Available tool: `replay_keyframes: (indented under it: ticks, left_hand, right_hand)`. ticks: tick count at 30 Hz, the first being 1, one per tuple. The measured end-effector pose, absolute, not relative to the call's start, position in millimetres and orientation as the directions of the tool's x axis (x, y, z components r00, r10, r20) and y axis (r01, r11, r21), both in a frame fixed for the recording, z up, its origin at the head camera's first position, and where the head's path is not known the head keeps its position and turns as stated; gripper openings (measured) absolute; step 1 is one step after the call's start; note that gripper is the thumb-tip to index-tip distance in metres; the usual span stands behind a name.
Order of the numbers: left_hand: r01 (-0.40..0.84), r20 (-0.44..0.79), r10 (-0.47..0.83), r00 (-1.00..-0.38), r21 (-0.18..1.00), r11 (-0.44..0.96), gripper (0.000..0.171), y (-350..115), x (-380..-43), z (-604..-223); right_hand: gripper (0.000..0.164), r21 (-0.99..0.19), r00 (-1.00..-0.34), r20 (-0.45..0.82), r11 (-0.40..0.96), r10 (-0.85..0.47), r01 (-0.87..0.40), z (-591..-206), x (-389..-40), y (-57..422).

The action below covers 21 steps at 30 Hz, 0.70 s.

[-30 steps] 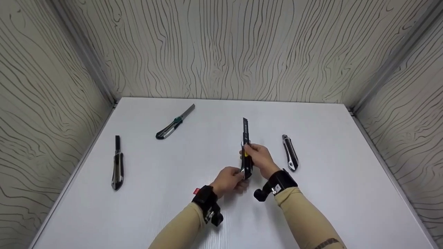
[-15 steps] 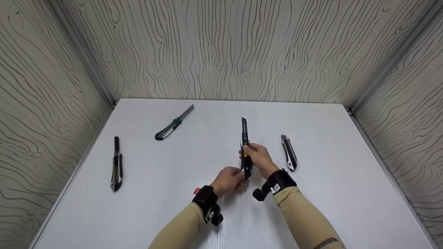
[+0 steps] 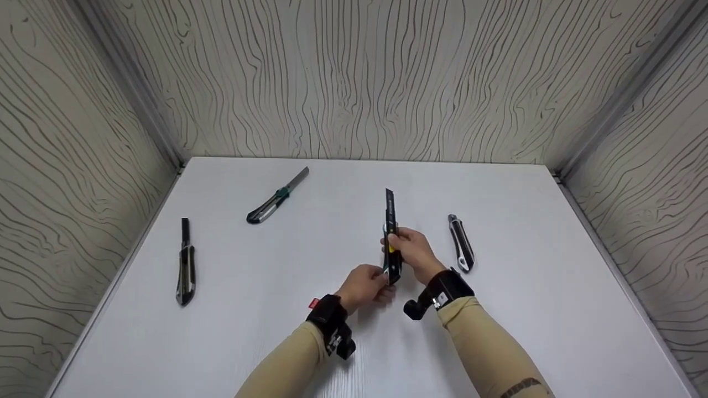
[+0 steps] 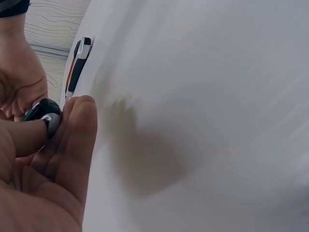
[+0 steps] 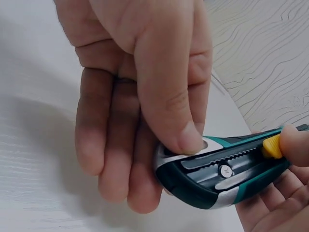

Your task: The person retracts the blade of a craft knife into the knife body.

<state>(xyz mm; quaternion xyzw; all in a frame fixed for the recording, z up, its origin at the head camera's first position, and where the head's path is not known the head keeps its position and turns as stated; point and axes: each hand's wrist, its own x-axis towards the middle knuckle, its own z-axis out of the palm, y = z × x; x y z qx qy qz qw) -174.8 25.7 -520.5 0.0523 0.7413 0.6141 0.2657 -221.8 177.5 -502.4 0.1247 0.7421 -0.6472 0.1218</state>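
Note:
Both hands hold a green and black utility knife (image 3: pixel 393 258), its blade end pointing toward the far edge. My left hand (image 3: pixel 362 287) pinches the butt end between thumb and fingers. My right hand (image 3: pixel 418 255) grips the upper handle, thumb on the yellow slider (image 5: pixel 273 146). In the right wrist view the knife's grooved track and a screw (image 5: pixel 225 171) show beside the left thumb (image 5: pixel 166 92). From the left wrist view, only the rounded butt of the knife (image 4: pixel 48 113) shows between the fingers.
On the white table (image 3: pixel 265 331) lie three more utility knives: one at the left (image 3: pixel 187 271) with a dark blade out, a green one (image 3: pixel 271 204) farther back with a long blade out, and a silver and dark one (image 3: pixel 463 246) right of my right hand. Patterned walls (image 3: pixel 354 83) enclose the table.
Both hands keep their grip on the utility knife and barely move. The whole head view shifts very slightly. The slider and blade look the same.

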Motion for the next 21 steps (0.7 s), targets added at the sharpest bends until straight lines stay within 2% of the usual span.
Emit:
replay_keyframes:
  ticks: [10, 21]
  left_hand:
    - [-0.237, -0.295, 0.417, -0.860, 0.954, 0.186, 0.025, 24.6, -174.3, -522.2]
    - [-0.247, -0.299, 0.398, -0.867, 0.953, 0.176, 0.024, 27.1, -172.2, -519.2]
  right_hand:
    - [0.037, -0.939, -0.943, -0.331, 0.107, -0.030, 0.326, -504.7, -220.3, 179.9]
    - [0.047, -0.934, -0.938, -0.346, 0.095, -0.016, 0.343, -503.2, -218.1, 180.6]
